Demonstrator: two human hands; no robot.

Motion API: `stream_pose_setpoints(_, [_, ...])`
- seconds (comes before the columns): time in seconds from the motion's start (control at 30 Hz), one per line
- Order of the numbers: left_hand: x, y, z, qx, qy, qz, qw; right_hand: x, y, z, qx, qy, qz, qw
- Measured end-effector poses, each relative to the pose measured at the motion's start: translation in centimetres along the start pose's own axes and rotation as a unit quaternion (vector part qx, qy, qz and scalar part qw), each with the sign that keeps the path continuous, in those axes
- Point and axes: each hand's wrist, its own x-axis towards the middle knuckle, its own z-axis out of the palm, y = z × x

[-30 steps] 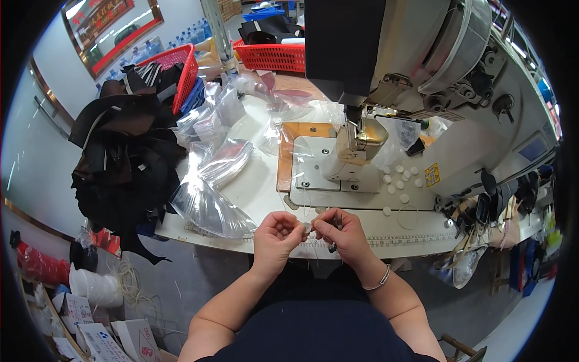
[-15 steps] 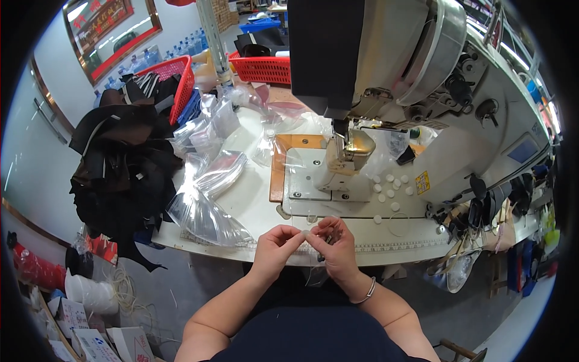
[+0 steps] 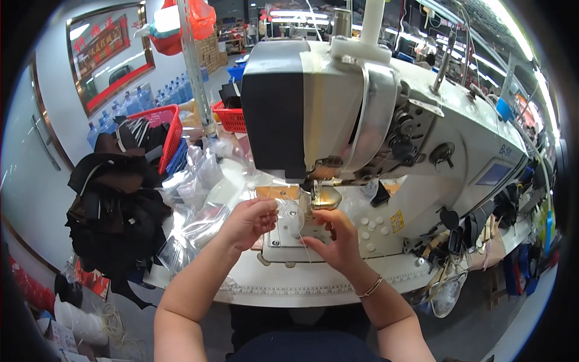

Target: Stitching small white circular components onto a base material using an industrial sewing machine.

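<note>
My left hand [image 3: 256, 222] is raised over the metal plate [image 3: 283, 234] of a sewing machine [image 3: 338, 108]. Its thumb and forefinger are pinched together, with a small pale bit at their tips too small to name. A thin pale thread [image 3: 300, 232] runs down from near those fingertips toward my right hand [image 3: 338, 238]. That hand is by the machine's needle area, thumb and forefinger spread apart and the other fingers curled. A small dark patch shows at its curled fingers; I cannot tell what it is. Behind my fingertips stands the machine's brass-coloured post top [image 3: 325, 198].
Several white discs [image 3: 370, 228] lie right of the plate. Clear plastic bags [image 3: 196, 223] spread over the left of the table, beside a heap of black fabric pieces [image 3: 111, 223]. A red basket [image 3: 172, 142] stands behind. A ruler strip [image 3: 289, 291] runs along the front edge.
Both hands have moved from the table's front edge up and forward to the needle area, and have come apart. My right hand's pinch has opened. The view has tilted up, showing more of the machine.
</note>
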Motion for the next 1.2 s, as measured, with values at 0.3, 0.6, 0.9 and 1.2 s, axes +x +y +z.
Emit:
stream_pose_setpoints(0.3, [0.1,0.9,2.5,-0.008,-0.095,-0.077,0.992,1.9,-0.2,-0.2,-0.23,0.155,-0.177,0.944])
stream_pose_setpoints(0.6, [3.5,-0.3,1.7,0.043,-0.034,-0.099,0.994,3.6,0.1,-3.0,-0.327,0.111,-0.228,0.91])
stream_pose_setpoints(0.9, [6.6,2.1,2.7,0.243,-0.053,-0.026,0.968,3.5,-0.7,-4.3,-0.343,0.083,-0.172,0.92])
stream_pose_setpoints(1.2, [9.7,3.1,4.2,0.316,-0.153,0.242,0.905,3.6,0.4,-4.2,-0.338,0.066,-0.165,0.924])
